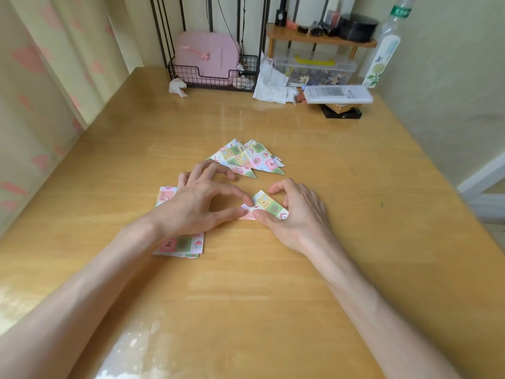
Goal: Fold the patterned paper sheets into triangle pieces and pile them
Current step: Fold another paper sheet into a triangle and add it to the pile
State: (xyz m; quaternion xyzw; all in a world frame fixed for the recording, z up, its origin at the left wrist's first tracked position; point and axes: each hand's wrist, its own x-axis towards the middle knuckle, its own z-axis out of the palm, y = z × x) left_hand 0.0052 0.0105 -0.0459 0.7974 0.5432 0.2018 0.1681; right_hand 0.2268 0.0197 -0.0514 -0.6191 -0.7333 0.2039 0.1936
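Observation:
A small patterned paper piece (266,204), partly folded, lies on the wooden table (246,283) between my hands. My left hand (200,202) pinches its left corner with thumb and index finger. My right hand (296,212) holds its right side, thumb pressed on the lower edge and fingers curled over the far edge. A stack of flat patterned sheets (181,246) lies under my left wrist, mostly hidden. Behind my hands sits a pile of folded triangle pieces (247,158).
At the back of the table stand a black wire basket (216,75) with a pink case, crumpled tissues (272,83), a clear plastic box (314,68), a white remote (337,94) and a tall bottle (382,53). A curtain hangs on the left.

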